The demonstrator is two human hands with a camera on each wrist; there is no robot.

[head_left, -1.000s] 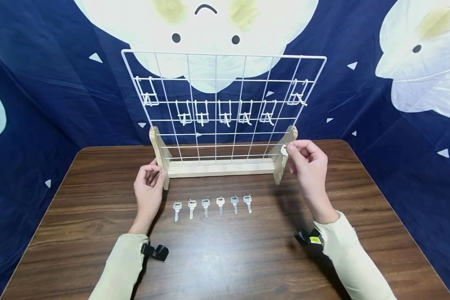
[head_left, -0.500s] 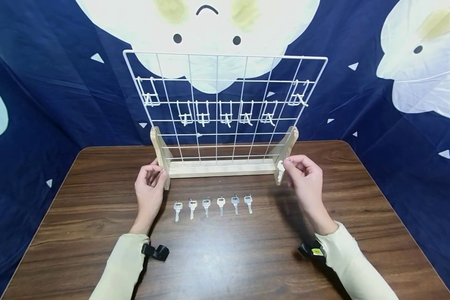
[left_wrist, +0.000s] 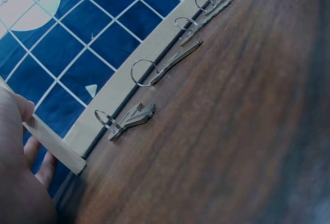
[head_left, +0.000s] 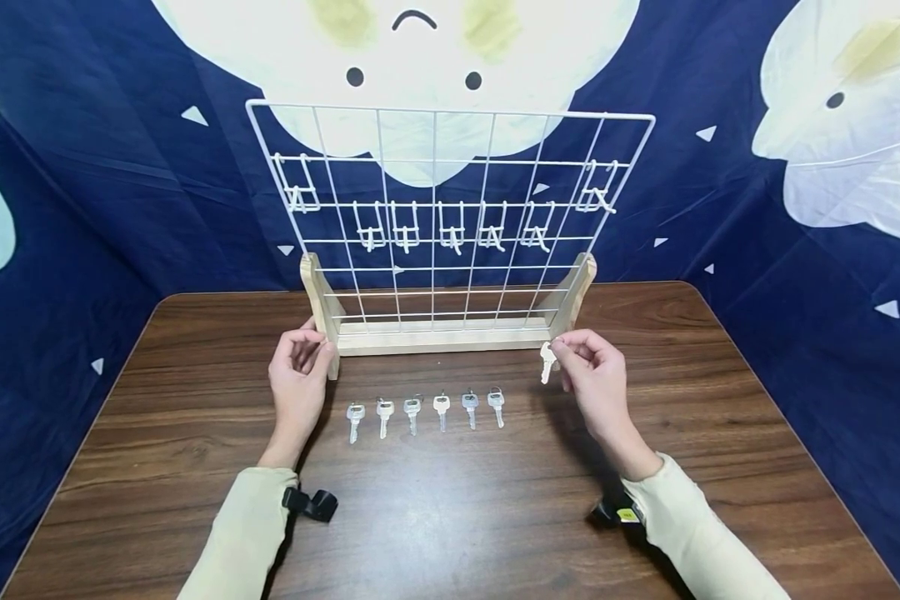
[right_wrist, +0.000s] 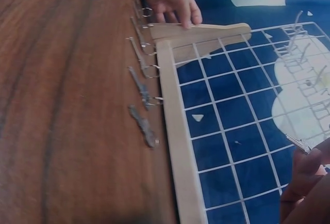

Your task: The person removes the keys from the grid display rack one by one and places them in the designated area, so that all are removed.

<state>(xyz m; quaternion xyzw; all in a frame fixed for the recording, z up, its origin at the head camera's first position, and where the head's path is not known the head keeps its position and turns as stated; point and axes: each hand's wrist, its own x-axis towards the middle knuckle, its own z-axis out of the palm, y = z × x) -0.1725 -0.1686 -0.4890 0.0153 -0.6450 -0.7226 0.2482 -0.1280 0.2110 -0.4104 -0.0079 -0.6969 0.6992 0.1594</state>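
My right hand pinches a silvery key between thumb and fingers. The key hangs blade down, in front of the stand's right leg; in the right wrist view this key shows beyond the fingertips. At the left, my left hand grips the wooden leg of a display stand, thumb on one side and fingers on the other. A row of several keys lies on the table before the stand, blades toward me. Small rings are on these keys in the left wrist view.
The stand carries a white wire grid above a wooden crossbar. Several white hooks hang on the grid, two of them higher at the sides. Behind the brown table is a dark blue cloth with cloud prints.
My right hand has moved down and to the left with the key, from beside the stand's right leg to its foot. The left hand stays on the left leg.
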